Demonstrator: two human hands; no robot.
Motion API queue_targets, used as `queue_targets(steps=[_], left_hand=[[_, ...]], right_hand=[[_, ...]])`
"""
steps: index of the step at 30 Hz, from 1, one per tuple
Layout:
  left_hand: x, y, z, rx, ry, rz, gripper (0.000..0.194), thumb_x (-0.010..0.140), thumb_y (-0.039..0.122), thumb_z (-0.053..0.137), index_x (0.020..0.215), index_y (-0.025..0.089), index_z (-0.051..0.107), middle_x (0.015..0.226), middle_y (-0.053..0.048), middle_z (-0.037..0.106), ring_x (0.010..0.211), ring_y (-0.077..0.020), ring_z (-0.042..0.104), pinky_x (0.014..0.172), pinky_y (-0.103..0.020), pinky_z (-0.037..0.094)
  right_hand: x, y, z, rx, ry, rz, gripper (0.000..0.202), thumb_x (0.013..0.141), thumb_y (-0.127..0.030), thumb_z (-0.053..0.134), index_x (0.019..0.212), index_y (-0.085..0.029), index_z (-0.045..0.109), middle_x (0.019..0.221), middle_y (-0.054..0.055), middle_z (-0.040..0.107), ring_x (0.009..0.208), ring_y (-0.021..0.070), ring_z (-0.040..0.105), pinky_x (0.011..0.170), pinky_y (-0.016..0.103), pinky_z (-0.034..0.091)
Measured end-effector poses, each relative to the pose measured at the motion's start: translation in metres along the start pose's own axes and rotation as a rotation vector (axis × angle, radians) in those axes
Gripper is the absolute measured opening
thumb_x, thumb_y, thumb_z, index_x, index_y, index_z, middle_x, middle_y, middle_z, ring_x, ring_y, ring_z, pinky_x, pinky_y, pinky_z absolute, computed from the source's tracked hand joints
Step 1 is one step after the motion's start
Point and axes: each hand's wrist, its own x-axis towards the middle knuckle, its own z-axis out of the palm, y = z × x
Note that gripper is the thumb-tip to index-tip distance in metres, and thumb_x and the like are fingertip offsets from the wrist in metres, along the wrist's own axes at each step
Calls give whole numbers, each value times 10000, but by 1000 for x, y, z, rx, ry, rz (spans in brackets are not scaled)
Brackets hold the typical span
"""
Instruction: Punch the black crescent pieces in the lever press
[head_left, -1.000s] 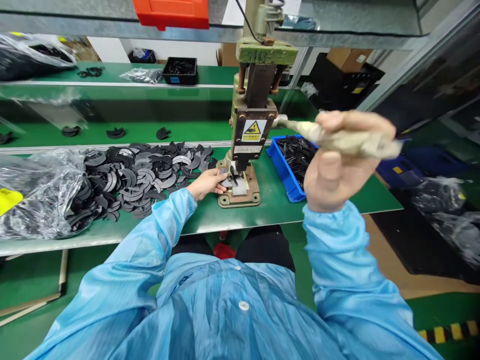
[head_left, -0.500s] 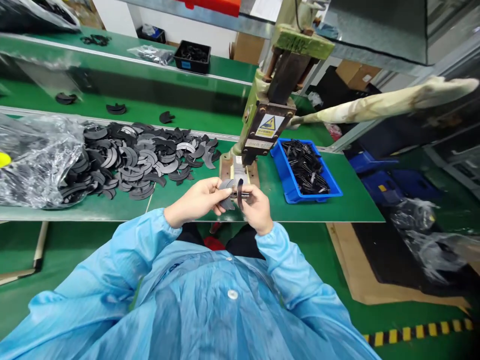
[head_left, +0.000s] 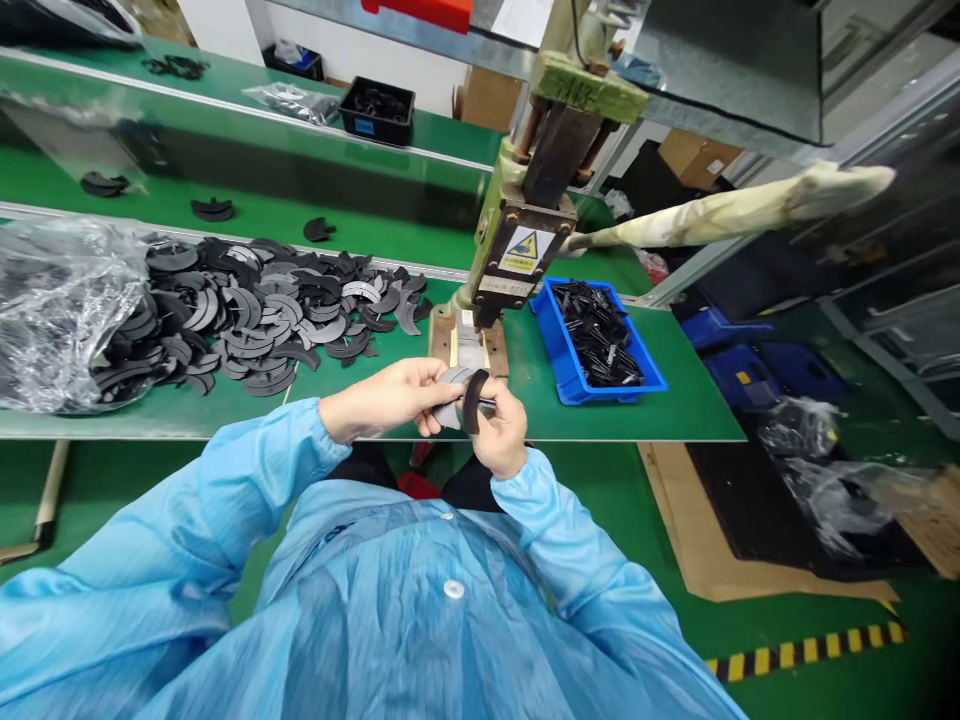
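My left hand [head_left: 397, 398] pinches a grey curved plastic piece [head_left: 449, 412] between thumb and fingers. Close against it, my right hand [head_left: 501, 425] is closed on a black curved piece [head_left: 472, 400]; a thin dark rod-like part pokes out beside its fingers. Whether the two pieces touch I cannot tell. Both hands are over the table's front edge, just before the base of a green hand press [head_left: 466, 350]. To the left of the press lies a heap of grey and black curved pieces [head_left: 277, 310].
A blue bin [head_left: 574, 385] of thin black parts stands right of the press. The press's wrapped lever [head_left: 735, 212] reaches out to the right. A clear plastic bag [head_left: 67, 320] lies at the left of the heap. Behind, a black bin [head_left: 377, 112] sits on a raised shelf.
The black curved piece in my right hand has turned, so its broad curve now shows more. The grey piece stays in my left hand. The whole view has shifted slightly.
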Motion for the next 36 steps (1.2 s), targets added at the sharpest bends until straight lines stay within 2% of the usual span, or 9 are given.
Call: queue_targets(steps=[5,10,12,14,19,26,29,31,36], left_hand=[[1,-7,-9,89,60,31,515,833,600,896,833,203,567,612,16,649,503,-123,649,479,-208,510],[0,-17,-2,186,265,168,495,885,601,839,1118,213,639,964,-38,732,780,-156,729,567,-227,560],[-2,-18,3,187,239,143,546,863,570,869,1198,222,616,1023,-46,730,840,-167,736,579,-225,563],[-3,-18,7,164,191,101,546,858,551,880,1199,223,609,984,-36,721,839,-169,733,582,-222,567],[-1,-18,9,100,156,66,495,863,562,875,1110,209,631,886,-11,708,742,-153,710,564,-242,601],[10,-29,2,19,157,126,491,789,554,941,937,176,664,780,19,657,627,-97,629,530,-214,593],[21,-33,-17,-42,240,123,503,764,554,959,914,172,667,781,19,667,622,-95,635,534,-216,604],[35,-32,-41,-86,344,115,498,753,530,973,895,172,656,779,16,676,629,-97,652,568,-225,629],[104,-6,-116,-42,676,-8,365,873,343,913,831,167,596,707,-13,662,557,-113,661,526,-224,599]], right_hand=[[8,-6,-14,-109,-102,-82,147,1001,-366,651,1098,-267,700,1039,62,773,965,211,728,910,404,607],[11,-3,-21,-178,-150,-145,78,987,-306,654,1040,-261,689,985,61,748,938,210,705,868,396,596],[11,-2,-22,-184,-159,-165,63,982,-282,653,1030,-260,686,972,57,741,922,205,701,863,392,593],[9,-2,-22,-179,-161,-183,65,976,-266,657,1034,-262,686,979,55,746,927,204,711,875,393,599],[2,3,-23,-167,-158,-183,73,976,-270,676,1046,-266,698,994,56,768,942,198,739,874,382,622],[3,8,-28,-194,-173,-95,155,987,-347,701,1103,-249,733,1051,63,804,998,198,764,923,385,642],[3,17,-39,-229,-118,-26,238,984,-380,706,1180,-248,730,1113,79,797,1054,215,758,966,407,642],[2,30,-49,-256,-34,40,245,997,-394,684,1190,-247,722,1127,83,783,1055,216,750,974,417,639],[-6,78,-68,-309,196,210,267,1038,-439,596,1148,-219,698,1108,103,764,1018,217,750,931,423,652]])
